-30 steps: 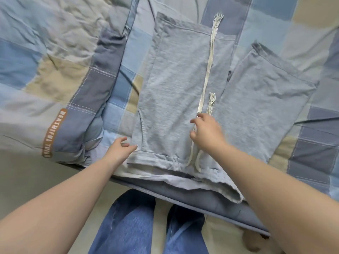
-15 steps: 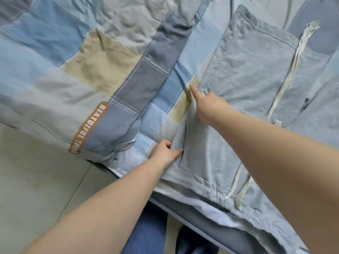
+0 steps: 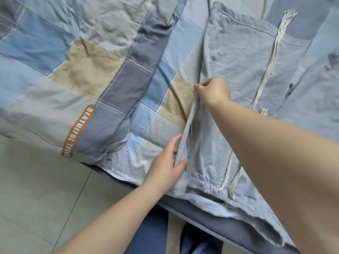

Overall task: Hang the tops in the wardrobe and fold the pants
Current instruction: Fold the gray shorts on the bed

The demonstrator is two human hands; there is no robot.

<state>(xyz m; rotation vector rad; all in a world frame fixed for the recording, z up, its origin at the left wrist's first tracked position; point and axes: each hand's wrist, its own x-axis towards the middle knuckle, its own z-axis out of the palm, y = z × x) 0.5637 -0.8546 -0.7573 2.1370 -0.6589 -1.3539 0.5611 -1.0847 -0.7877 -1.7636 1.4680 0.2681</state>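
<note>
Light grey drawstring pants [image 3: 236, 70] lie spread on the bed, waistband toward me, legs running away. A white drawstring [image 3: 266, 76] trails up the left leg. My left hand [image 3: 165, 167] pinches the pants' left side edge near the waistband between thumb and fingers. My right hand [image 3: 213, 91] pinches the same edge higher up. Between the two hands the edge is lifted into a raised ridge. The second leg [image 3: 315, 88] lies at the right, partly cut off by the frame.
A patchwork quilt [image 3: 88, 70] in blue, grey and beige, with an orange label, is bunched at the left on the bed. The bed's edge [image 3: 201, 213] runs diagonally in front of me. Tiled floor [image 3: 36, 198] lies at lower left, and my jeans-clad legs show below.
My right hand left the drawstring, crossed to the pants' left edge and now pinches it. My left hand closed on that edge, and the fabric between them has risen. The view swung left.
</note>
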